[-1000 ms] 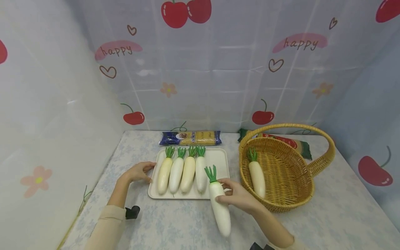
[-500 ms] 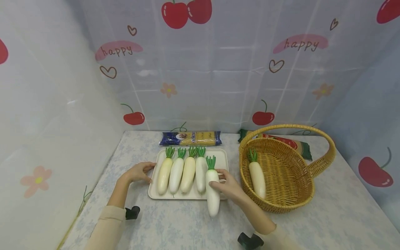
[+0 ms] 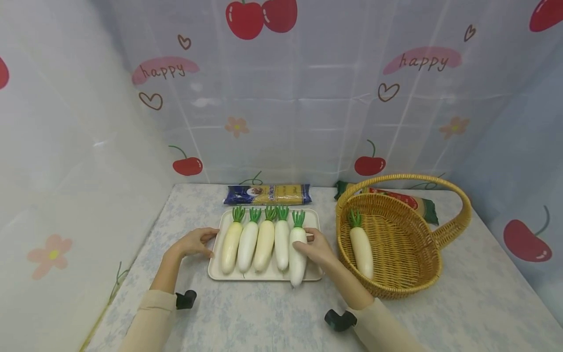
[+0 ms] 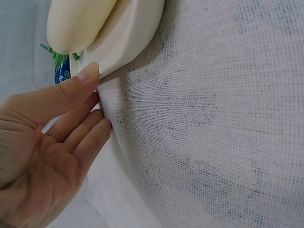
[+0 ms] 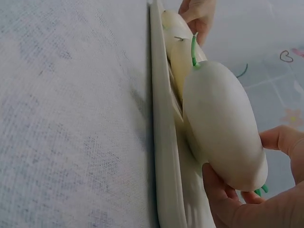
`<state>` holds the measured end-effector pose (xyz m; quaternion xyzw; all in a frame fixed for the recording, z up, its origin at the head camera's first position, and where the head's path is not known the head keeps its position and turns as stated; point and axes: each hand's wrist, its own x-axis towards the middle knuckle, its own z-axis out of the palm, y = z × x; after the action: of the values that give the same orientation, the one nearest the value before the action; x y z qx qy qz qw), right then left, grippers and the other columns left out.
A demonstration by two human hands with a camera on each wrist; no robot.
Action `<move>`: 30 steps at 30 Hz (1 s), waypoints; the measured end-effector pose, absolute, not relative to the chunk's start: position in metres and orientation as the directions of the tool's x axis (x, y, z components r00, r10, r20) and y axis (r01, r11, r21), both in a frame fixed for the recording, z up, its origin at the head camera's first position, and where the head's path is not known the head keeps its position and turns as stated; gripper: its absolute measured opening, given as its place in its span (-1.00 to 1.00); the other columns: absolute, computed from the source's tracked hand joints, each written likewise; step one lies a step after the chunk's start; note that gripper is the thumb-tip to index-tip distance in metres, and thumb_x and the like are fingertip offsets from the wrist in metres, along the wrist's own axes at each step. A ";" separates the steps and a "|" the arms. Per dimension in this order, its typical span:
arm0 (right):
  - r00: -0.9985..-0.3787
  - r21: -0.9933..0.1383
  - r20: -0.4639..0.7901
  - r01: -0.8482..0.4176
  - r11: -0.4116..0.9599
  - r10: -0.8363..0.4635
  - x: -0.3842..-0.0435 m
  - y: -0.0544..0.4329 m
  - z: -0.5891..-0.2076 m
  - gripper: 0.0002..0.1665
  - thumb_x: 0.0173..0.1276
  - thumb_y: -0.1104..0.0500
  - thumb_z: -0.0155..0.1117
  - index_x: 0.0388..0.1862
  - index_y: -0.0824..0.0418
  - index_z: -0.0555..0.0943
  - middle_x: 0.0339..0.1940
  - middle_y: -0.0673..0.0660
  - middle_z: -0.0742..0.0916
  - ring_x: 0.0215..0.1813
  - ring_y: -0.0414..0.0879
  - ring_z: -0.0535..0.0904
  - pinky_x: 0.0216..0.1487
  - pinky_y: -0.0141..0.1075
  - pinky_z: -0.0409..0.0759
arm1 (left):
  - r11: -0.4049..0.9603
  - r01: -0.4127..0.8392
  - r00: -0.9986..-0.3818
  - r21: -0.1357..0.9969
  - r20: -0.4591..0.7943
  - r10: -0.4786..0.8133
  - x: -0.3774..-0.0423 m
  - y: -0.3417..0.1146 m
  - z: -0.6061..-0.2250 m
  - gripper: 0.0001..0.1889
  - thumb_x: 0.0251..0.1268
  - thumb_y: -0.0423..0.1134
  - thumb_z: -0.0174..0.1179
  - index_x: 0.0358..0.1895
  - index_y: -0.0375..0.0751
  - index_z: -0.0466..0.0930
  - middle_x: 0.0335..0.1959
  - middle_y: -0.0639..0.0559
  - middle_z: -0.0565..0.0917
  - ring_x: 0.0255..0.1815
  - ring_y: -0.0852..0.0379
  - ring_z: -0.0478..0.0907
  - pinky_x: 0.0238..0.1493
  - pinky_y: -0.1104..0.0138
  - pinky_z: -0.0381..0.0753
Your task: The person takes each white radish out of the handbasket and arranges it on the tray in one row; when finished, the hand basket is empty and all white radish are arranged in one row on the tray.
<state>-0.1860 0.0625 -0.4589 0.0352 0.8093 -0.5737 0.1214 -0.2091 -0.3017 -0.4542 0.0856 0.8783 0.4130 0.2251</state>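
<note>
In the head view, my right hand pinches a white daikon radish with green stalks over the right part of a cream tray. Seen from the right wrist, the daikon is above the tray surface, its pointed end past the rim. Several other daikons, white and pale yellow, lie side by side on the tray. At the tray's left edge rests my left hand. The left wrist view shows its thumb touching the tray rim, its fingers loosely bent beside it.
A wicker basket with a tall handle stands to the right, holding one pale daikon. A blue and yellow packet lies behind the tray. Another packet, with green ends, lies behind the basket. Printed curtains enclose the table.
My right hand has carried the daikon away from the table's front and up over the tray's right part, turning it more upright in view. The left hand has stayed at the tray edge.
</note>
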 end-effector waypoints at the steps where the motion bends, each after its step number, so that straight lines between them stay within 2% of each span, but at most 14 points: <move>1: -0.968 -0.921 -0.235 0.195 0.338 -0.084 -0.188 0.061 -0.461 -0.21 0.16 0.12 0.32 0.32 0.40 0.29 0.03 0.40 0.56 -0.02 0.18 0.57 -0.10 -0.09 0.63 | 0.643 -0.041 -0.885 0.764 -0.327 0.332 -0.209 -0.302 -0.455 -0.15 -0.12 -0.55 0.38 0.34 -0.53 0.17 0.37 -0.45 0.16 0.40 -0.34 0.08 0.35 -0.07 0.19; 6: -0.964 -0.916 -0.257 0.218 0.337 -0.074 -0.195 0.057 -0.467 -0.22 0.18 0.13 0.29 0.33 0.40 0.28 0.03 0.40 0.57 -0.05 0.16 0.59 -0.17 -0.12 0.64 | 0.652 -0.037 -0.887 0.757 -0.326 0.328 -0.210 -0.301 -0.456 -0.14 -0.12 -0.53 0.40 0.35 -0.52 0.18 0.37 -0.45 0.17 0.39 -0.34 0.09 0.35 -0.06 0.21; 19: -0.960 -0.883 -0.281 0.254 0.394 -0.011 -0.211 0.055 -0.467 -0.22 0.18 0.11 0.26 0.33 0.38 0.27 0.14 0.43 0.52 0.10 0.23 0.53 0.04 0.00 0.57 | 0.650 -0.034 -0.884 0.759 -0.326 0.335 -0.211 -0.301 -0.456 -0.14 -0.12 -0.54 0.39 0.34 -0.53 0.18 0.37 -0.45 0.17 0.39 -0.34 0.08 0.35 -0.05 0.21; 30: -0.978 -0.876 -0.206 0.172 0.451 -0.027 -0.217 0.055 -0.468 -0.30 0.23 0.11 0.28 0.28 0.40 0.34 0.03 0.40 0.60 0.01 0.19 0.57 -0.08 -0.06 0.62 | 0.645 -0.025 -0.881 0.764 -0.322 0.346 -0.210 -0.301 -0.455 -0.15 -0.12 -0.54 0.39 0.34 -0.55 0.17 0.36 -0.47 0.17 0.39 -0.36 0.09 0.34 -0.06 0.23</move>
<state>-0.2170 0.0545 -0.4678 0.0428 0.8463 -0.5223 0.0950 -0.2096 -0.3009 -0.4549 0.0914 0.8783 0.4112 0.2261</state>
